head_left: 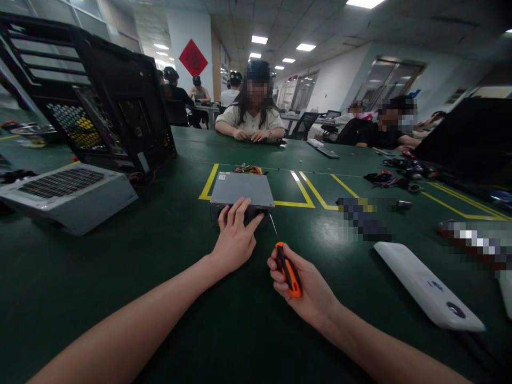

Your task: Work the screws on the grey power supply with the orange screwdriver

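Note:
A grey metal power supply box (241, 189) lies on the green table, with coloured wires (248, 169) behind it. My left hand (234, 236) rests against its near face, fingers spread and touching the top edge. My right hand (303, 285) is closed round the orange and black handle of a screwdriver (286, 265). The thin shaft points up toward the box's near right corner, its tip just short of the box.
An open black computer case (100, 96) stands at the left, with a grey side panel (70, 194) lying before it. A white device (428, 285) lies at the right. Black cables (390, 178) sit further back. People sit across the table.

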